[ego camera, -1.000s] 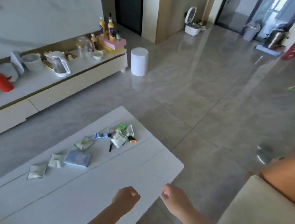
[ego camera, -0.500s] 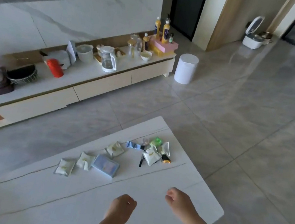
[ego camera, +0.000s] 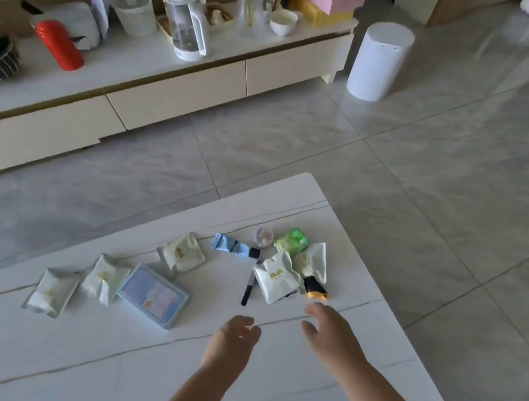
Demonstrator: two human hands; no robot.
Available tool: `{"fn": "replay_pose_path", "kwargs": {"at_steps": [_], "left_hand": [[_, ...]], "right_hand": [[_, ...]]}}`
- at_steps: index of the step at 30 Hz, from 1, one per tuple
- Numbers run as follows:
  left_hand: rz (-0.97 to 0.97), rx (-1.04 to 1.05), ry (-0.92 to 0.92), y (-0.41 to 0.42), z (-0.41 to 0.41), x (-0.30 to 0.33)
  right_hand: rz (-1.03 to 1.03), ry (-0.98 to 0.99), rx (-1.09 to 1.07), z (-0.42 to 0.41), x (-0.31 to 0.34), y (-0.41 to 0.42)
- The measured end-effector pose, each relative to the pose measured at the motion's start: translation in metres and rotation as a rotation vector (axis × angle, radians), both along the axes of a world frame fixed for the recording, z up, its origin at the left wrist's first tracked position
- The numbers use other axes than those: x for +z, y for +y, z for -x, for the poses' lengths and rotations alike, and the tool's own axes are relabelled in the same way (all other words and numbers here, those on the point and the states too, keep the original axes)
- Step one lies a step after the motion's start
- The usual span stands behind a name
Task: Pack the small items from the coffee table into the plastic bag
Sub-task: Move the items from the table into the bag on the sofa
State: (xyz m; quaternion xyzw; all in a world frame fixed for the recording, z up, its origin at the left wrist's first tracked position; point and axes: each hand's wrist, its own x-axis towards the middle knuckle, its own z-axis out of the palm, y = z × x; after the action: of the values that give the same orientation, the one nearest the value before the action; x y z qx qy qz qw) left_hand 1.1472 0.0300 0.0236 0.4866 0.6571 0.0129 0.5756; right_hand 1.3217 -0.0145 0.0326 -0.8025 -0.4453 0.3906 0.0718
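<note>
Small items lie in a row on the white coffee table (ego camera: 266, 390): several white sachets (ego camera: 51, 290), a blue card pack (ego camera: 154, 294), a blue tube (ego camera: 231, 246), a black pen (ego camera: 249, 286), a green packet (ego camera: 292, 241), a crumpled white sachet (ego camera: 277, 277) and an orange-capped item (ego camera: 315, 289). My right hand (ego camera: 331, 333) hovers just below the orange-capped item, fingers apart, holding nothing. My left hand (ego camera: 234, 338) is loosely curled over the table, below the pen, holding nothing. No plastic bag is in view.
A low white cabinet (ego camera: 176, 89) across the tiled floor carries a clear jug (ego camera: 186, 24), a red bottle (ego camera: 59, 44), a basket and boxes. A white cylindrical bin (ego camera: 378, 66) stands on the floor at its right end.
The view has swung left and tilted down onto the table. Both hands have reached forward toward the items, and the right hand's fingers have spread.
</note>
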Motion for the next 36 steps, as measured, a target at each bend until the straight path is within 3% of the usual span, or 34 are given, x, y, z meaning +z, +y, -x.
{"fn": "replay_pose_path", "kwargs": {"at_steps": [4, 9, 14, 19, 22, 24, 26, 29, 31, 36], "left_hand": [[0.043, -0.009, 0.008, 0.03, -0.029, -0.054], [0.029, 0.122, 0.049, 0.057, -0.057, -0.09], [0.046, 0.387, -0.187, 0.057, -0.063, -0.108], [0.114, 0.469, -0.214, 0.056, -0.061, -0.1], [0.158, 0.455, -0.283, 0.053, -0.058, -0.096], [0.18, 0.455, -0.303, 0.049, -0.052, -0.096], [0.195, 0.453, -0.289, 0.045, -0.044, -0.101], [0.206, 0.445, -0.24, 0.038, -0.032, -0.107], [0.244, 0.458, -0.252, 0.032, -0.026, -0.109], [0.317, 0.474, -0.425, 0.016, -0.02, -0.099]], "right_hand": [[-0.127, -0.001, -0.041, -0.012, -0.044, 0.046], [-0.228, -0.033, -0.077, -0.011, -0.089, 0.093], [-0.252, -0.066, -0.111, -0.002, -0.118, 0.084], [-0.249, 0.114, -0.108, -0.018, -0.113, 0.067], [-0.402, -0.108, -0.15, -0.032, -0.107, 0.075], [-0.405, -0.265, -0.325, -0.043, -0.107, 0.088], [-0.238, -0.2, -0.506, -0.051, -0.11, 0.104], [-0.037, -0.115, -0.524, -0.051, -0.121, 0.114], [-0.032, -0.056, -0.553, -0.048, -0.124, 0.109], [-0.098, 0.305, -0.57, -0.035, -0.114, 0.056]]}}
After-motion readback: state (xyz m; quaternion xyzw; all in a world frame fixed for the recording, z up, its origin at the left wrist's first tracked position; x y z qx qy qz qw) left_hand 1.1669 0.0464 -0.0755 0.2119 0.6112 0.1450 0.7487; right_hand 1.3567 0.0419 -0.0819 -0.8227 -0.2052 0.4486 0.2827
